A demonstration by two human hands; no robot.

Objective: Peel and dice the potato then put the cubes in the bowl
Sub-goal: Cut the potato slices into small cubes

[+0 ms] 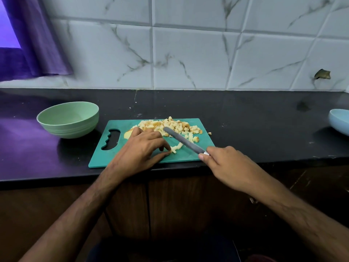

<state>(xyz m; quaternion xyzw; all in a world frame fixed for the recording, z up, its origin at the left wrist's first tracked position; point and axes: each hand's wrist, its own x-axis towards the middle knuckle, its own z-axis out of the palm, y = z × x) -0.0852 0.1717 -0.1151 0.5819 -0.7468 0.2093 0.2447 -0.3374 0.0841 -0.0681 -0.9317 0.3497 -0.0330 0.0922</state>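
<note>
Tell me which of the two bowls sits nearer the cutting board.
The green bowl, just left of the cutting board. The blue bowl sits far off at the counter's right edge.

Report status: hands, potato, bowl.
Right hand grips knife; left hand pinches a potato strip. Diced cubes piled on cutting board. Green bowl holds no cubes. Nothing in the way.

Diced potato cubes [170,125] heaped; green bowl [69,120] upright.
</note>
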